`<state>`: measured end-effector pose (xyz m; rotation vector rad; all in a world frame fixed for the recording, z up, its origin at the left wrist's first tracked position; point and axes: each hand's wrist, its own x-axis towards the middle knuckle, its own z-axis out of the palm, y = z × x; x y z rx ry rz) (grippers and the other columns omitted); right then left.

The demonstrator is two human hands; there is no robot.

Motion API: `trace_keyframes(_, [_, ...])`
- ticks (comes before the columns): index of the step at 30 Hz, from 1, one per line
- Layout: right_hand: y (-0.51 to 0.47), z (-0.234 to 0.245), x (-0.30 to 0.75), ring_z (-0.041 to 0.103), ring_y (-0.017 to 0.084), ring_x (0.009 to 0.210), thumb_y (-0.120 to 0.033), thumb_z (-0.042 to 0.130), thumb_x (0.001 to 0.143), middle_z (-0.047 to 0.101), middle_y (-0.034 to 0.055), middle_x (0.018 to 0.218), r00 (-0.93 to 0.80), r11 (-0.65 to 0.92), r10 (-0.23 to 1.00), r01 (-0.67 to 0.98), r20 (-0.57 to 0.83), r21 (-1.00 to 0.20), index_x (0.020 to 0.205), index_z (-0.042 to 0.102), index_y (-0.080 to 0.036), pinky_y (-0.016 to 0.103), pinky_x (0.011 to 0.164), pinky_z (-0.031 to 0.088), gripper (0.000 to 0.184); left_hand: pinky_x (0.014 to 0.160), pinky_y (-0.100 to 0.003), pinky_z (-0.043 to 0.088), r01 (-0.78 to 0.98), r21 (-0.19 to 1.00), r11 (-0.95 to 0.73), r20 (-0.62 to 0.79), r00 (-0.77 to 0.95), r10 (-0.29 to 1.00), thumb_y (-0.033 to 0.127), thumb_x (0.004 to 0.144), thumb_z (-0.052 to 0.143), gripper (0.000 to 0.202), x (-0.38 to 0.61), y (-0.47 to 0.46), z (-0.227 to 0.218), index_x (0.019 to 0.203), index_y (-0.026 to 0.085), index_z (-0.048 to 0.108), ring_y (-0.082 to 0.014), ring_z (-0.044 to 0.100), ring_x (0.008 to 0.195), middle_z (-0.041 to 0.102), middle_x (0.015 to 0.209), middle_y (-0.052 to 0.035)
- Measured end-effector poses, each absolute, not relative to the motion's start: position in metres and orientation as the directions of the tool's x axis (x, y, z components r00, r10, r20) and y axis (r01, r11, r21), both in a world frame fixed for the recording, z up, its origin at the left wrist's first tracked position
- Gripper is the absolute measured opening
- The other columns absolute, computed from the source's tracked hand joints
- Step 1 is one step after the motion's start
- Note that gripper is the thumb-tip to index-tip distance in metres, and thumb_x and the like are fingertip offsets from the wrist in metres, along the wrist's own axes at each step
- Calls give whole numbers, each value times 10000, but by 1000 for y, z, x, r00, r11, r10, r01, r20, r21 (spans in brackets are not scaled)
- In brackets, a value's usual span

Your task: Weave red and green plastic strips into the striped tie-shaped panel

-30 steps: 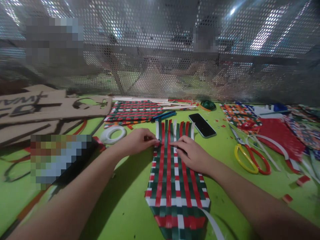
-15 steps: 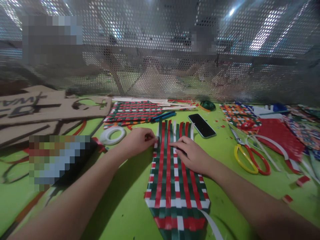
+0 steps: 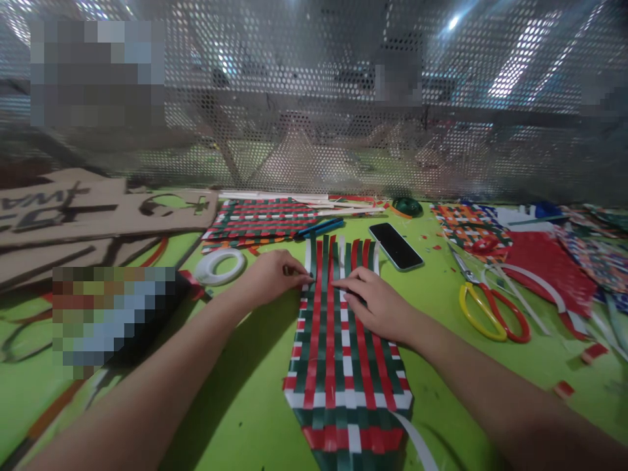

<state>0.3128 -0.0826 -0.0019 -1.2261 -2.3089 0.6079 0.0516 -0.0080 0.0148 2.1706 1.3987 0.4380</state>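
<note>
A woven piece (image 3: pixel 348 350) of red, green and white flat strips lies in front of me, its loose strip ends fanned out at the far side. At its upper left edge my left hand (image 3: pixel 279 275) is closed, thumb and fingertips pinching a small dark strip end. My right hand (image 3: pixel 375 301) rests on the weave's upper right part, fingers stretched out and index finger lying across the middle strips. A loose white strip (image 3: pixel 417 441) curls out at the lower right of the weave.
Scissors (image 3: pixel 490 307), a phone (image 3: pixel 396 246) and red scraps (image 3: pixel 594 353) lie to the right. A white tape roll (image 3: pixel 220 266) and cut cardboard (image 3: pixel 103 209) are on the left. Another woven piece (image 3: pixel 265 217) lies behind. A perforated metal panel (image 3: pixel 314 98) stands at the back.
My left fingertips have shifted slightly at the weave's left edge; a dark end now shows there, and a white strip end stands out above it. My right hand stays in place.
</note>
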Motion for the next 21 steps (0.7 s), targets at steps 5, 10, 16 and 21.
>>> trace_keyframes(5, [-83,-2,313,594,220,1086,-180,472,1010,586,108,1195,-498,496,851,655,168,-569,1386,611,-230,428,1004,503,405,610,-275,453,727,599,-336,-105,488,867,590,830,678,353,42,-7,21,932,294,841,-188,641,729,763,908,-42])
trace_keyframes(10, [-83,-3,313,596,214,1083,-196,463,1020,584,105,1201,-500,496,850,656,165,-569,1394,609,-238,422,1004,506,403,554,-252,409,724,596,-348,-136,518,845,576,808,713,311,36,-6,24,956,336,842,-158,607,673,777,907,-10])
trace_keyframes(16, [-83,-2,313,593,219,1082,-192,465,1018,584,104,1191,-495,494,852,658,168,-569,1388,613,-249,430,1001,506,402,521,-254,375,763,603,-234,-162,403,901,551,752,768,275,47,-9,20,853,307,844,-153,572,602,760,731,6])
trace_keyframes(21, [-82,-3,313,595,221,1076,-175,477,1003,583,108,1177,-498,501,850,658,174,-562,1381,620,-232,419,996,504,408,549,-257,409,779,584,-229,-90,343,935,565,700,807,313,54,-12,19,787,264,820,-168,613,641,763,753,-6])
